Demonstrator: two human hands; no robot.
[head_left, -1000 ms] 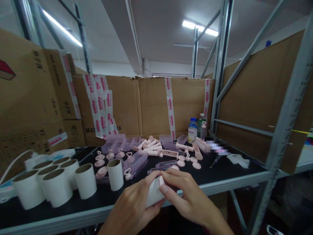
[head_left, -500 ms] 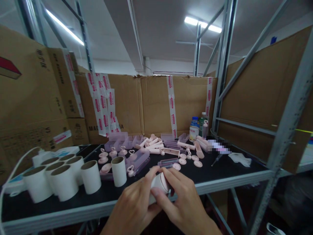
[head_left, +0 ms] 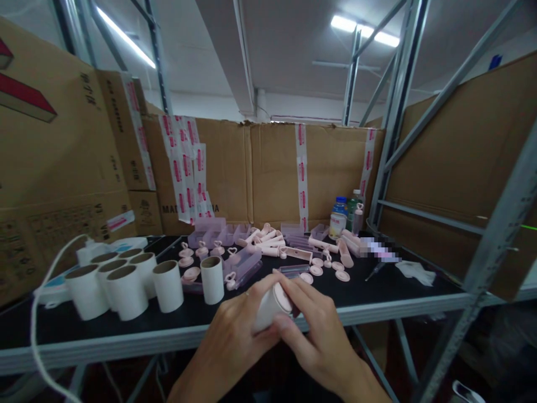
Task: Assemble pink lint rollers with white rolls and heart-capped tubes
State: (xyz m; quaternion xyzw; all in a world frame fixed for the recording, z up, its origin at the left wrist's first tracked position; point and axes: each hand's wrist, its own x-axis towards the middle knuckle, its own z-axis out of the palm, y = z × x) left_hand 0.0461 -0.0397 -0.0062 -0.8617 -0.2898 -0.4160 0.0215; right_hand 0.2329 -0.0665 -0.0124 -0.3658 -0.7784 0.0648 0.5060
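A white cardboard tube (head_left: 265, 314) is held tilted between both hands, just in front of the table's edge. On its upper right end sits a pale pink round lid (head_left: 283, 297). My left hand (head_left: 237, 330) is closed around the tube's body. The fingers of my right hand (head_left: 319, 327) rest against the lidded end, thumb below the lid and fingertips above it. Nearest to the hands on the table stands another white tube (head_left: 212, 281), upright and uncapped. Small pink discs (head_left: 306, 277) lie just beyond my right hand.
Several upright tubes (head_left: 127, 294) crowd the left, beside a white cable (head_left: 37, 330). Pink cylinders (head_left: 268, 242), purple translucent trays (head_left: 207, 232) and heart-topped pieces (head_left: 231, 278) spread across the middle. Bottles (head_left: 338, 219), a screwdriver-like tool (head_left: 372, 272) and crumpled tissue (head_left: 415, 273) are at right.
The lid now lies flatter over the tube's end, where it showed a tilted edge before. My right thumb has shifted slightly right. The whole view has swung a little left.
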